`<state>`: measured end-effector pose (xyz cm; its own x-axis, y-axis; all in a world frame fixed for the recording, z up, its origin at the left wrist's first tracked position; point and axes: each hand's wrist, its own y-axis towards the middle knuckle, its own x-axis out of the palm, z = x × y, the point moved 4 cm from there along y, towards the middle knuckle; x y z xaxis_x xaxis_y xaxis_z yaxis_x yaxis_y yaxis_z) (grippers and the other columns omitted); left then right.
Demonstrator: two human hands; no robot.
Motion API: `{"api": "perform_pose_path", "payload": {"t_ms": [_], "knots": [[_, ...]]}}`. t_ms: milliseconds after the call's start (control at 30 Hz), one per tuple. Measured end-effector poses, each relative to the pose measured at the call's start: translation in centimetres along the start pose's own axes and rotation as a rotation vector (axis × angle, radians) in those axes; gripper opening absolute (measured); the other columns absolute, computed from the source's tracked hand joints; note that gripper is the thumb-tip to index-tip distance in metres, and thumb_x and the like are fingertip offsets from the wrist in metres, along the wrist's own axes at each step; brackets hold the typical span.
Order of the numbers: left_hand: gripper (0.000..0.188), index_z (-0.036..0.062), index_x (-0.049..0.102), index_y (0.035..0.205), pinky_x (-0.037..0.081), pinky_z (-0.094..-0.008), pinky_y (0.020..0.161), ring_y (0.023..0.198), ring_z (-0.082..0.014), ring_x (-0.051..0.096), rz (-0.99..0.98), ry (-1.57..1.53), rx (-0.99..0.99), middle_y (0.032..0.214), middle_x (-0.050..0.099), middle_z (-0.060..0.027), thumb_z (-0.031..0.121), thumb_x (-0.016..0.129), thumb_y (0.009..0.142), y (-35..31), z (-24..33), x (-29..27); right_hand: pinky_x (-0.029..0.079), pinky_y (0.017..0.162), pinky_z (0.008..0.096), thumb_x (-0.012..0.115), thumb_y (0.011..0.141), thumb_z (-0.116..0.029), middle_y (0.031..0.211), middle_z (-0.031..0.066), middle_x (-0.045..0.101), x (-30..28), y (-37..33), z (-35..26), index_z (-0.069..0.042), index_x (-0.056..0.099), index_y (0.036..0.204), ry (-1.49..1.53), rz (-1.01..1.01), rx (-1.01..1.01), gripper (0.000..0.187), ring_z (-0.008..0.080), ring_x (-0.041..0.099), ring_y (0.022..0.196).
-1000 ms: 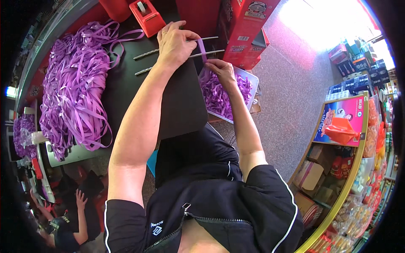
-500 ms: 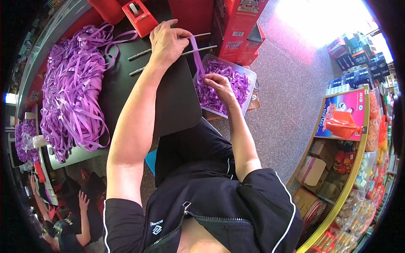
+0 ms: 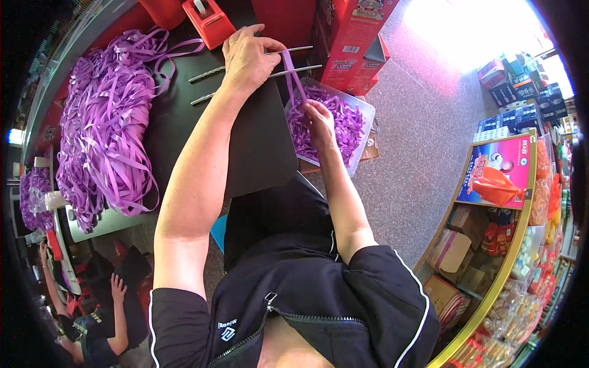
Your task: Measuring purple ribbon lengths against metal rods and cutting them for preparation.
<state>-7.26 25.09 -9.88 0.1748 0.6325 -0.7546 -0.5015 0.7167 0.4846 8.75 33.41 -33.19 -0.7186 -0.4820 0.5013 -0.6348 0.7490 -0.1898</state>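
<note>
A purple ribbon strip (image 3: 291,72) runs between my two hands at the right edge of the black tabletop (image 3: 257,153). My left hand (image 3: 248,61), closed, pinches its upper end between thumb and forefinger over two twisted metal rods (image 3: 202,76). Lower and to the right, my right hand (image 3: 319,121) has its fingers closed on the ribbon's other end. That hand is above a clear plastic bin (image 3: 370,119) full of short purple ribbon pieces (image 3: 343,122). The rods lie roughly parallel, their right ends sticking out past the table edge. My left hand partly hides them.
A big heap of long purple ribbons (image 3: 110,129) covers the table's left side. A red tape dispenser (image 3: 208,23) stands beyond my left hand. Red boxes (image 3: 350,49) rise behind the bin. On the right is a goods shelf (image 3: 485,245). Another person (image 3: 101,337) is at lower left.
My right hand has moved slightly up and toward my left hand, and the ribbon between them now hangs as two strands. My left hand stays over the rods.
</note>
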Motion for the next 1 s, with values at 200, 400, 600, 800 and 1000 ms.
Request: {"api": "perform_pose_path", "payload": {"t_ms": [200,400,600,800,1000], "knots": [[0.021,0.0218,0.077,0.089,0.026,-0.0443,0.11,0.127,-0.0315,0.043,0.0,0.008,0.002,0.133,0.054,-0.01,0.019,0.066,0.071,-0.1,-0.2,-0.1,0.051,0.071,0.0304,0.07,0.082,-0.021,0.081,0.0091,0.071,3.3,1.8,-1.6,-0.003,0.07,0.093,-0.638,0.14,-0.311,0.021,0.0181,0.067,0.076],[0.022,0.0216,0.077,0.091,0.024,-0.0435,0.112,0.13,-0.0306,0.04,-0.028,0.002,-0.007,0.136,0.052,-0.0086,0.019,0.066,0.072,-0.1,0.2,0.0,0.05,0.067,0.033,0.073,0.081,-0.03,0.077,0.0115,0.069,4.2,2.0,-0.2,-0.005,0.07,0.088,-0.95,0.175,-0.281,0.027,0.0216,0.067,0.072],[0.018,0.0231,0.078,0.085,0.021,-0.0435,0.11,0.129,-0.0272,0.04,0.019,-0.014,0.003,0.133,0.054,-0.0084,0.017,0.068,0.071,-0.1,0.2,0.1,0.042,0.058,0.0227,0.075,0.08,-0.022,0.074,0.0001,0.065,2.9,2.0,2.5,-0.001,0.07,0.088,-0.31,0.091,-0.087,0.024,0.0069,0.054,0.063],[0.022,0.0219,0.077,0.091,0.026,-0.0441,0.111,0.128,-0.0304,0.042,0.005,0.029,0.02,0.136,0.052,-0.0085,0.018,0.067,0.071,-0.1,-0.3,0.1,0.037,0.053,0.0212,0.072,0.082,-0.021,0.07,-0.0021,0.061,3.9,1.1,2.1,-0.002,0.069,0.09,-0.277,0.091,0.049,0.022,0.0066,0.048,0.058],[0.023,0.0218,0.077,0.091,0.027,-0.042,0.111,0.127,-0.0306,0.044,-0.001,0.012,0.0,0.135,0.053,-0.0085,0.017,0.067,0.071,0.0,-0.2,0.2,0.034,0.05,0.0229,0.071,0.083,-0.026,0.066,-0.0037,0.056,4.4,1.2,2.1,-0.004,0.068,0.09,0.022,0.058,0.102,0.023,0.0056,0.045,0.055]]}}
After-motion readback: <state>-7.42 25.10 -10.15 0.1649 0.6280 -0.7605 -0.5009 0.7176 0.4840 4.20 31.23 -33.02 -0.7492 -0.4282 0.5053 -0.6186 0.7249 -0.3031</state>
